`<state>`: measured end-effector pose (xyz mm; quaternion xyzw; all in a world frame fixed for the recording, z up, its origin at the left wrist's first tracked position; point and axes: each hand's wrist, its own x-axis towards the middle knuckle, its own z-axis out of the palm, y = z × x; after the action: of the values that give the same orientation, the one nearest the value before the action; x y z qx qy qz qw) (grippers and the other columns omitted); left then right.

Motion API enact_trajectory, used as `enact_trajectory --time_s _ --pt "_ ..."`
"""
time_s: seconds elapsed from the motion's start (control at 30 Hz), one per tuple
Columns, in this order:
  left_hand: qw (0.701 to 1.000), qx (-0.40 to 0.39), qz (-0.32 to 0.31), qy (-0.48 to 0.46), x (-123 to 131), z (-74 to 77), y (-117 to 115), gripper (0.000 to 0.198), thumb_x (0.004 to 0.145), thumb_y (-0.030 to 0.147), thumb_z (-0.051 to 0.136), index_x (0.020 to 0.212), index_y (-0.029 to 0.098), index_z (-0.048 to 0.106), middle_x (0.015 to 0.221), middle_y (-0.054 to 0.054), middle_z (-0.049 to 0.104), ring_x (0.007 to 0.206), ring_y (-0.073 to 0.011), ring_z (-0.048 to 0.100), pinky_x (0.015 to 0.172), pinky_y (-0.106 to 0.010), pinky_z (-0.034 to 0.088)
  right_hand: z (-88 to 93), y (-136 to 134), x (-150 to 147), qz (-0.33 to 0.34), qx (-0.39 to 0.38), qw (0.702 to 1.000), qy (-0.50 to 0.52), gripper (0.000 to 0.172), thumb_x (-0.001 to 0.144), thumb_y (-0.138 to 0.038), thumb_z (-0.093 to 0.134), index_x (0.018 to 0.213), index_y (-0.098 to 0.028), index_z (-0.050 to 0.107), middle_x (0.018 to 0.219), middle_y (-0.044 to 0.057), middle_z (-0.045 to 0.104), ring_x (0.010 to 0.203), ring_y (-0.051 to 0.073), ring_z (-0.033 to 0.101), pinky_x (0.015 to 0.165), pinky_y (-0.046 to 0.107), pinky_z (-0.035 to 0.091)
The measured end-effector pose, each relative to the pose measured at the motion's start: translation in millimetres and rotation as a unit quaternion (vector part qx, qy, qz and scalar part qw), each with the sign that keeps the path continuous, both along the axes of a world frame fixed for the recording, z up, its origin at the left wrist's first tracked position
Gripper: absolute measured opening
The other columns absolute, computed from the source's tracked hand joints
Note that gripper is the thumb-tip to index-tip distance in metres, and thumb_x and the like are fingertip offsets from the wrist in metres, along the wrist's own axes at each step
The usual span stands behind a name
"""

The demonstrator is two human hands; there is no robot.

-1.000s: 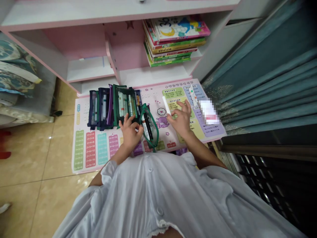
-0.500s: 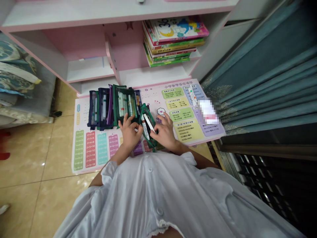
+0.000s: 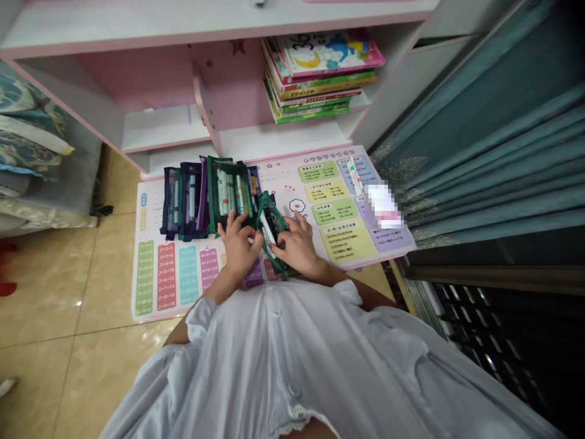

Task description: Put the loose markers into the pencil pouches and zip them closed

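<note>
A small green-edged zip pouch stands in front of me with its mouth open and white markers inside. My left hand pinches the pouch's left edge between thumb and index finger, the other fingers spread. At the right side of the mouth, my right hand has its fingers bent inward, thumb and fingertips closed at a white marker lying low in the pouch. Left of it lies a larger green mesh pouch full of markers, beside navy mesh pouches and a purple-zipped one.
Everything lies on a printed study mat. White markers and a blurred white object rest at its right. Behind, a pink-and-white shelf holds stacked books. A blue curtain hangs at the right.
The white marker in my right hand has gone down into the small pouch, and that hand has shifted slightly left and lower. My left hand keeps its pinch on the edge.
</note>
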<state>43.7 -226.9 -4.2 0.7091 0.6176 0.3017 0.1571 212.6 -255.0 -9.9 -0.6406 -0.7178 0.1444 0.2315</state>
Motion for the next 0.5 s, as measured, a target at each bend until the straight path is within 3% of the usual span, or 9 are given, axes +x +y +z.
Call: enact_trajectory --time_s 0.13,0.23,0.37,0.5 --pt "1.0 -0.004 0.003 0.008 -1 -0.6 0 0.018 0.081 0.024 0.062 0.063 0.021 0.059 0.134 -0.01 0.068 0.148 -0.0371 0.041 0.119 -0.07 0.022 -2.7 15 19 -0.022 0.054 0.996 0.06 0.023 0.083 -0.039 0.075 0.067 -0.023 0.071 0.132 0.01 0.066 0.147 0.036 0.037 0.119 0.056 0.033" --pt "1.0 -0.004 0.0 0.013 -1 -0.8 0 0.019 0.081 0.024 0.062 0.062 0.022 0.058 0.133 -0.009 0.069 0.147 -0.037 0.041 0.118 -0.07 0.024 -11.8 40 51 -0.07 0.102 0.989 0.075 0.018 0.085 -0.035 0.071 0.07 -0.024 0.071 0.129 0.009 0.067 0.145 0.032 0.04 0.121 0.057 0.032" --pt "1.0 -0.006 -0.003 0.011 -1 -0.7 1 0.02 0.081 0.024 0.062 0.062 0.021 0.058 0.134 -0.01 0.068 0.148 -0.0385 0.04 0.118 -0.071 0.023 -25.5 72 106 -0.205 0.101 0.973 0.012 0.013 0.085 -0.03 0.065 0.08 -0.021 0.074 0.135 0.011 0.063 0.147 0.036 0.034 0.121 0.063 0.027" --pt "1.0 -0.002 -0.002 0.013 -2 -2.7 1 0.02 0.081 0.023 0.063 0.062 0.021 0.058 0.134 -0.01 0.068 0.148 -0.0393 0.04 0.117 -0.072 0.024 -30.1 90 157 -0.296 0.062 0.95 -0.079 0.023 0.087 -0.029 0.059 0.099 -0.017 0.075 0.15 0.016 0.051 0.153 0.038 0.02 0.122 0.064 0.02"
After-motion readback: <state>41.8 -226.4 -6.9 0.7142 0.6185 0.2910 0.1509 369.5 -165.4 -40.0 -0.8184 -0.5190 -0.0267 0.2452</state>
